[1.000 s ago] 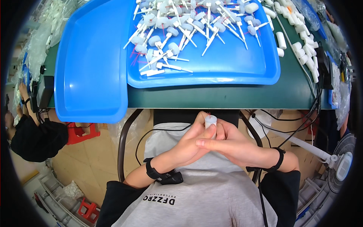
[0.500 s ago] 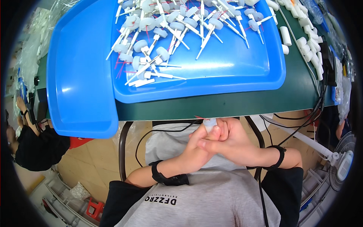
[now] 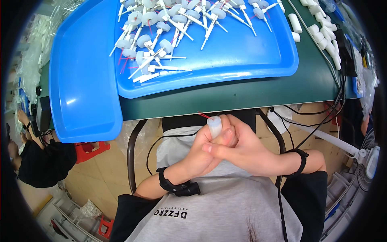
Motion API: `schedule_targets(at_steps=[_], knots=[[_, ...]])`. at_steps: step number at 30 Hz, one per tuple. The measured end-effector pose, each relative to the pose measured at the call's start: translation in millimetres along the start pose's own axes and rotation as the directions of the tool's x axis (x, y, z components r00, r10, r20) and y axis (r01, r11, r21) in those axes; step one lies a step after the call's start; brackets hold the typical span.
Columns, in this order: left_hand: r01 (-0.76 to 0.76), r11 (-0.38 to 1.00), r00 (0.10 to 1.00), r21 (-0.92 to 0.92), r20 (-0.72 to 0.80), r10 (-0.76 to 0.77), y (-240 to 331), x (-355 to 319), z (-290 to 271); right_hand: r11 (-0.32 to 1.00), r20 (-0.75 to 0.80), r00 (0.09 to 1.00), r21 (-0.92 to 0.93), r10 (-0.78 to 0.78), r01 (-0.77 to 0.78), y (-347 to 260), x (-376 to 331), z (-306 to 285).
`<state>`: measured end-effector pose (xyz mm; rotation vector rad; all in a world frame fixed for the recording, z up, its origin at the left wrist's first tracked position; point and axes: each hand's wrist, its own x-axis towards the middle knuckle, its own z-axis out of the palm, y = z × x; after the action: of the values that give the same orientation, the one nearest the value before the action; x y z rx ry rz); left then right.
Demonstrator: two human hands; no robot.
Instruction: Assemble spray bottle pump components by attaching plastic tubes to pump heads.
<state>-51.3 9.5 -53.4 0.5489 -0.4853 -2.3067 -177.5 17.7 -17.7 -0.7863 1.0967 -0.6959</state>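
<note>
White plastic cap (image 3: 215,125) with a thin red tube (image 3: 204,115) projecting toward 10 o'clock, clasped by left hand (image 3: 200,151) and right hand (image 3: 242,150); blue tray (image 3: 225,68) of pump parts at 12 o'clock.

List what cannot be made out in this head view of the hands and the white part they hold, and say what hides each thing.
- Lower end of the white part, head view: wrapped by the left hand and right hand.
- Palms of both hands: pressed together, hidden by the fingers.
- Red strand at the part's tip: too thin to identify.
- Top of the pile of white pieces on the blue tray: cut off by the upper edge.
</note>
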Motion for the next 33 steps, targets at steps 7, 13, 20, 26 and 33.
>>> schedule_targets(at_steps=[7,13,20,26,33], knots=[[0.253,0.945,0.967,-0.208,0.044,-0.249,4.5,1.9,0.5,0.957,0.001,0.996,0.276,0.088,-0.085,4.2,-0.7,7.1],[0.258,0.949,0.932,-0.180,-0.214,-0.293,11.8,12.0,15.9,0.938,-0.042,0.972,0.275,0.229,-0.210,-22.7,9.5,1.0],[0.327,0.944,0.940,-0.041,-0.092,-0.330,20.1,13.1,8.6,0.897,0.160,0.942,0.293,0.295,-0.331,-17.2,12.0,-8.4],[0.332,0.913,0.943,-0.236,0.061,-0.327,25.4,-2.9,-1.3,0.877,0.094,0.905,0.223,0.416,-0.426,-17.7,0.8,-8.0],[0.218,0.976,0.976,-0.007,0.010,-0.218,21.8,-5.2,-6.4,0.919,0.093,0.953,0.253,0.287,-0.302,-14.3,3.4,3.5]])
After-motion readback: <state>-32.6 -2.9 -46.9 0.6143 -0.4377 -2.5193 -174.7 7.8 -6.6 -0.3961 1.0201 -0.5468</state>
